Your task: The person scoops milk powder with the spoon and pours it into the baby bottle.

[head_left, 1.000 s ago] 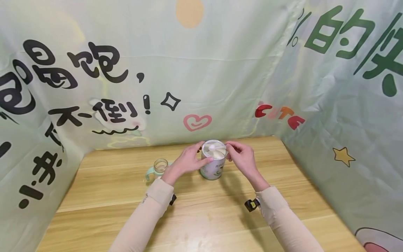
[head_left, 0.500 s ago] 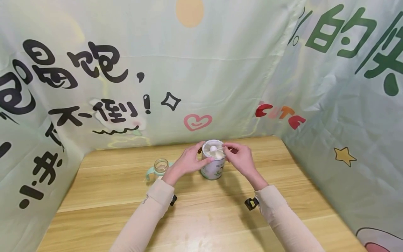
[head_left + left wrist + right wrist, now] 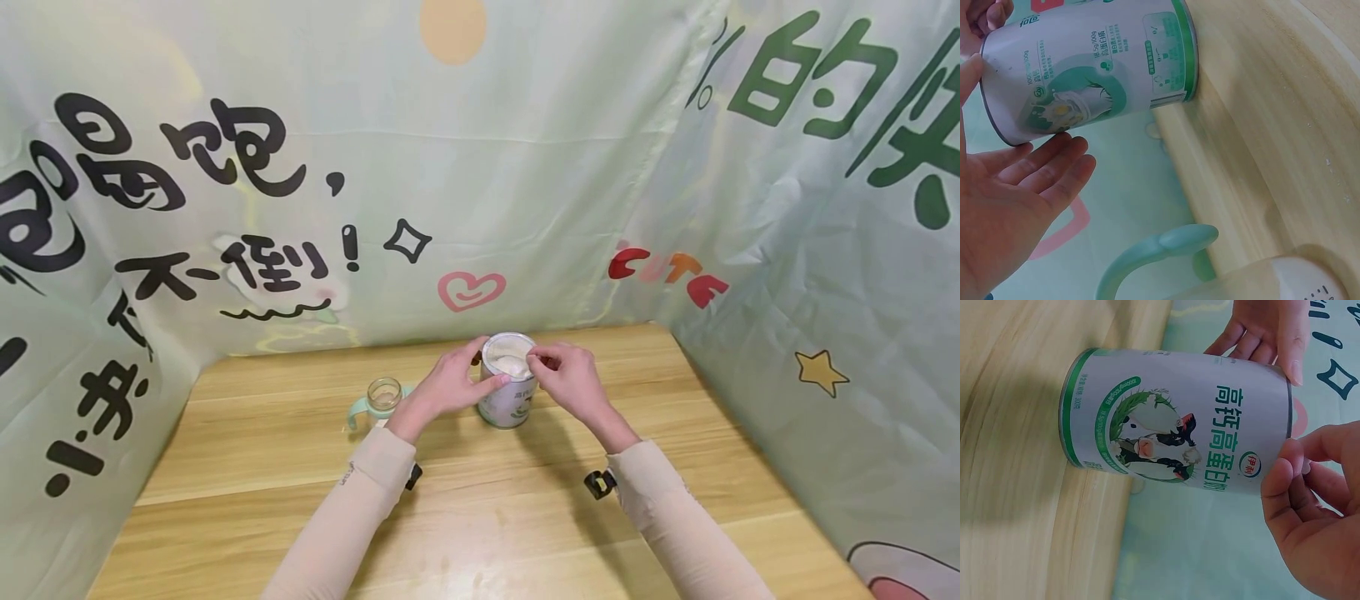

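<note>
A white-and-green milk powder can (image 3: 506, 406) stands upright on the table, its top off and pale powder (image 3: 510, 357) inside. My left hand (image 3: 452, 379) holds the can's left side near the top, thumb at the front rim and fingers reaching round behind. Over the right rim, my right hand (image 3: 572, 375) pinches a scoop; the white end of the scoop's handle (image 3: 1307, 467) pokes out between the fingers in the right wrist view. The scoop's bowl is hidden in the can. A cow picture and Chinese lettering cover the can's front.
Left of the can, behind my left forearm, stands a clear bottle (image 3: 384, 393) without a cap, with mint-green handles (image 3: 1154, 247). Printed fabric walls (image 3: 480, 192) close in the wooden table (image 3: 480, 533) at the back and both sides.
My right hand has shifted slightly left over the rim, and the scoop's bowl, visible on top of the powder before, has dipped out of sight. The left hand stays put.
</note>
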### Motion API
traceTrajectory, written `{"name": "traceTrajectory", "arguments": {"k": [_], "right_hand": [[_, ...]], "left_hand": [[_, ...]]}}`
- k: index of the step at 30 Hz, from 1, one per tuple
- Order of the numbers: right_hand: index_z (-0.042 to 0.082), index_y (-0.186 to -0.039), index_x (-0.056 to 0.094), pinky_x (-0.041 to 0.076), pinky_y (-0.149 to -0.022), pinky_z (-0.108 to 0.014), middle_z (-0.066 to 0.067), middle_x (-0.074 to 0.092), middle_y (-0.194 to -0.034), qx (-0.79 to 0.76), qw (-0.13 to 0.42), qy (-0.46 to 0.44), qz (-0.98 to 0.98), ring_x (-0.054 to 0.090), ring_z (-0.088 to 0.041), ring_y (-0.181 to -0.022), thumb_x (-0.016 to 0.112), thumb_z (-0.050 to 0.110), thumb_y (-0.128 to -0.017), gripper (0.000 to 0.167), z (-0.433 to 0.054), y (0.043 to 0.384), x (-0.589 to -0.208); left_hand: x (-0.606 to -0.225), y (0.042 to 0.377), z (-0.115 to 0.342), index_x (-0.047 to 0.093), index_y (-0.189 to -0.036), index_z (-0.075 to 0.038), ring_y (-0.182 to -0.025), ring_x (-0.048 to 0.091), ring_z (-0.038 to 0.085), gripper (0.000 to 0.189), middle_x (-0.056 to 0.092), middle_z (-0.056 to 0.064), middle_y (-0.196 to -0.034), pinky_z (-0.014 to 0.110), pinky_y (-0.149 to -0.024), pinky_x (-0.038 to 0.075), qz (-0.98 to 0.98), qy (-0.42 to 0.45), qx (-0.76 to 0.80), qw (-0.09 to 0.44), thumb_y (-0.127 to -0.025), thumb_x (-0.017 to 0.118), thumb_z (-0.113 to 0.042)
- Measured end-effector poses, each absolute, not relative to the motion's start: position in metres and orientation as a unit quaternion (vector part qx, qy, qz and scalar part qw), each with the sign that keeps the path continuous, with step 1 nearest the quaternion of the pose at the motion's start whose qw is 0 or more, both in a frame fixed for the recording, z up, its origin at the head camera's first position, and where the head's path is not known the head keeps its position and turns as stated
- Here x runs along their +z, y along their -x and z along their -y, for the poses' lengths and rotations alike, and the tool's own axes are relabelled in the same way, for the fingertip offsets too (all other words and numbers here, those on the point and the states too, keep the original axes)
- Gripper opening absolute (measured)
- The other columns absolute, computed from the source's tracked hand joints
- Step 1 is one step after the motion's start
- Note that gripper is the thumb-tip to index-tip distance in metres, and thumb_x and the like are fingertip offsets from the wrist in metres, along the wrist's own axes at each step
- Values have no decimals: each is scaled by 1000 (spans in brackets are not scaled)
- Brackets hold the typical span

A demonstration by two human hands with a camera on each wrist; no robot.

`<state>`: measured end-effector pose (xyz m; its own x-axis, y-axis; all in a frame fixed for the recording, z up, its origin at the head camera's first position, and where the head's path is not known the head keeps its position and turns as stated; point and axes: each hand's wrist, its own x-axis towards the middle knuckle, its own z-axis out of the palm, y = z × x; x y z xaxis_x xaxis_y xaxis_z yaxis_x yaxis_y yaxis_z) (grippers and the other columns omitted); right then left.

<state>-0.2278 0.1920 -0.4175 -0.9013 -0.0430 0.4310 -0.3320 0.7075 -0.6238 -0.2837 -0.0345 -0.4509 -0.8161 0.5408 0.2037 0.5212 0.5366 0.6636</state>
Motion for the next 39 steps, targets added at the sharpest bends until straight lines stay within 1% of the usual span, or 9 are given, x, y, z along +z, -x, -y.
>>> {"name": "traceTrajectory", "arguments": {"k": [5,13,18,23,25,28,31,33,39], "right_hand": [[4,-100,83,48,-63,-25,-8,71,-82,362,192,-109,906,58,-14,-69,70,13,-95,16,-190,228,-416],[4,-103,82,53,-60,-24,-8,74,-85,403,159,-92,896,62,-10,-60,69,16,-98,19,-188,229,-414],[6,-104,81,50,-54,-24,-13,71,-74,446,128,-76,883,59,-9,-55,68,19,-99,19,-187,229,-415],[7,-104,79,45,-48,-24,-13,64,-63,478,104,-58,870,59,-19,-52,67,20,-101,19,-186,229,-414],[6,-105,79,45,-48,-24,-10,63,-63,488,97,-55,866,60,-25,-54,67,21,-102,20,-185,229,-415],[4,-106,78,46,-49,-24,-12,65,-69,506,88,-49,857,62,-30,-56,67,21,-103,20,-184,231,-415],[1,-107,77,49,-51,-24,-18,67,-75,521,83,-39,849,62,-27,-56,67,21,-103,23,-184,232,-416],[0,-107,77,51,-52,-25,-18,68,-76,528,83,-32,845,61,-23,-55,67,22,-104,24,-184,233,-417],[-5,-110,76,54,-53,-27,-13,69,-77,549,97,-11,830,57,-13,-53,66,21,-104,28,-184,234,-418]], "left_hand": [[-452,284,35,41,-160,-13,-132,62,32,83,64,15,-142,51,-110,53,-876,-306,373,7,-97,70,-58],[-452,285,35,42,-159,-13,-132,62,35,82,65,15,-141,51,-108,54,-875,-307,373,5,-97,70,-58],[-451,284,34,42,-160,-13,-132,62,34,82,65,16,-141,51,-109,53,-877,-310,367,6,-97,70,-58],[-452,285,33,40,-161,-11,-134,61,36,84,64,17,-143,52,-110,53,-878,-312,363,11,-97,68,-59],[-452,285,33,40,-161,-11,-134,61,37,84,64,17,-142,52,-110,53,-878,-311,364,12,-97,68,-59],[-451,284,33,40,-161,-12,-134,61,37,83,64,17,-142,53,-110,53,-878,-310,366,14,-97,69,-58],[-451,284,33,40,-161,-12,-134,62,37,83,65,17,-142,52,-110,53,-878,-308,367,12,-97,69,-57],[-451,285,33,40,-160,-12,-133,62,37,83,65,17,-142,52,-110,53,-878,-308,367,10,-97,69,-57],[-451,284,34,42,-160,-14,-133,62,37,81,65,16,-142,53,-109,53,-877,-307,370,7,-97,69,-57]]}}
